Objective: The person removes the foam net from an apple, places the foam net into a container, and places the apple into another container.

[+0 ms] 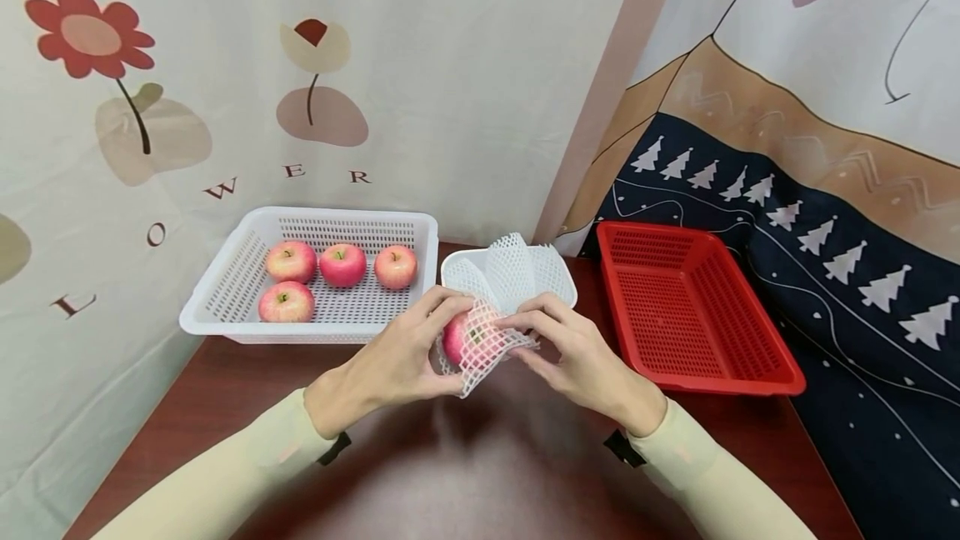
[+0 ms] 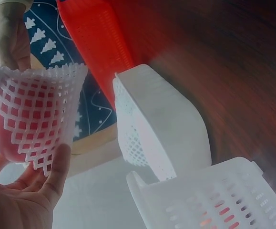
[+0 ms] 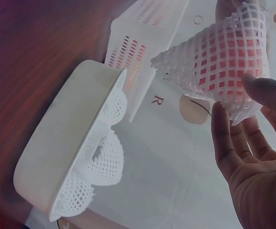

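Between the two hands is a red apple point(image 1: 454, 338) partly inside a white foam net sleeve point(image 1: 486, 342). My left hand point(image 1: 401, 354) holds the apple and the net from the left, its fingers and thumb curled about them. From the right, my right hand point(image 1: 576, 355) pinches the net's edge between thumb and fingers. In the left wrist view the net point(image 2: 37, 112) covers most of the apple, whose red skin shows bare at the lower left. The right wrist view shows the net point(image 3: 223, 62) stretched wide, tapering to one side.
Just behind the hands stands a small white tub point(image 1: 572, 288) with several foam nets point(image 1: 512, 269). A white basket point(image 1: 213, 290) with several apples point(image 1: 342, 265) is at the left. At the right lies a red basket point(image 1: 705, 307). Patterned curtains point(image 1: 465, 90) hang behind the table point(image 1: 330, 482).
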Demonstrator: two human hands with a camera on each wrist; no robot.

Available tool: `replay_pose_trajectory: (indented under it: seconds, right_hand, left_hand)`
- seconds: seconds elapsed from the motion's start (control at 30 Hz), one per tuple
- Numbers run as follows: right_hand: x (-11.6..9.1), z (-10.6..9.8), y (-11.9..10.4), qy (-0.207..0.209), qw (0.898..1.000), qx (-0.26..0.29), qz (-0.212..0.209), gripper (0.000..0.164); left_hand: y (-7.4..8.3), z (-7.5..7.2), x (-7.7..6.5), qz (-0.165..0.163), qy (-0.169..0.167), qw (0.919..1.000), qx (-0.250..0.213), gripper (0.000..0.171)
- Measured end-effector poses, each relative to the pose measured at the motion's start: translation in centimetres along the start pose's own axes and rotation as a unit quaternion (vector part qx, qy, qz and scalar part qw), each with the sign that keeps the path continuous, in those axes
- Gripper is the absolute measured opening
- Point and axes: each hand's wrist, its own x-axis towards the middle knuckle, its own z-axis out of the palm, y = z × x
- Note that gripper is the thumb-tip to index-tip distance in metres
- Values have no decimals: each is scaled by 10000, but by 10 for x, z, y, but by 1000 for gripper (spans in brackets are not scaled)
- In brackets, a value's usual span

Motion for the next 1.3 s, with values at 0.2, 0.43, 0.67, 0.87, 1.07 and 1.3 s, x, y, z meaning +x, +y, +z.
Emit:
replay_pose_trajectory:
  seconds: [0.2,0.43,0.67,0.87,1.07,1.3]
  right_hand:
    - [-3,-2,1,61,10000,-40,24,47]
    - [-5,-3,1,80,9999,-43,53,45]
    - [-6,-4,2,154,9997,-89,143,42]
    - [-8,-5,2,188,9994,-118,271,40]
    - [-10,-6,3,220,9990,-163,358,39]
    - [-13,-6,5,239,9986,-219,426,36]
  left_hand:
    - [0,1,-1,-38,40,10000,-19,88]
    - [0,1,-1,-143,19,9999,-11,87]
    - [0,0,0,-131,35,9999,-15,85]
    - [0,-1,1,-186,42,9998,5,84]
    - [1,-2,2,-221,30,9998,11,82]
    - [3,-4,4,-213,30,9998,-7,84]
